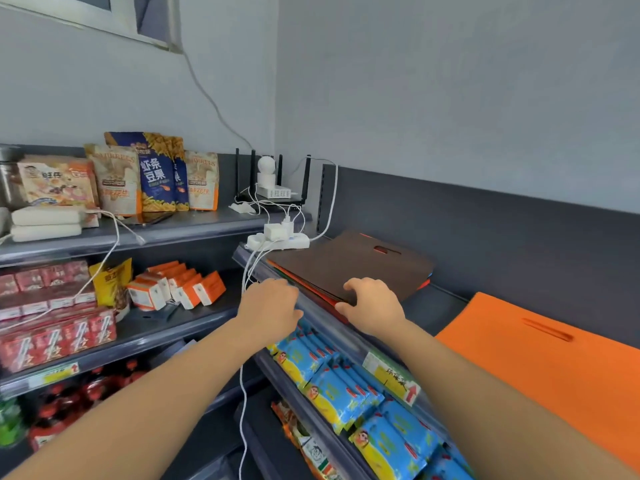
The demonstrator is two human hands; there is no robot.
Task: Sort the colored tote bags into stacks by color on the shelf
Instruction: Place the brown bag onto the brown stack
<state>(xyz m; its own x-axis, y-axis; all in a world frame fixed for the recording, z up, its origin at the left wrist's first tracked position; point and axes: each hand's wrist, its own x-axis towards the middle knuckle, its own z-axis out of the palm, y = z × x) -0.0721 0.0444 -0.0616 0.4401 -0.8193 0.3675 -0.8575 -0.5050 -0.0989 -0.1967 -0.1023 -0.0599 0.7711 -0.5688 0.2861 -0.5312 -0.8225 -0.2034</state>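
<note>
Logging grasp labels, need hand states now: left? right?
Left hand: at the stack front edge; grip cannot be told.
Right hand: gripping the brown tote bag at its front edge.

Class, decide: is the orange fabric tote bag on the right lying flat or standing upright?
Lying flat: the orange fabric tote bag spreads across the dark grey shelf, its cut-out handle slot facing up.

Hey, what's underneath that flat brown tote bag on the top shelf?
Under the flat brown tote bag, more flat bags are stacked: red and orange edges show along the front, a blue edge at the right corner. Their number and the rest are covered.
</note>
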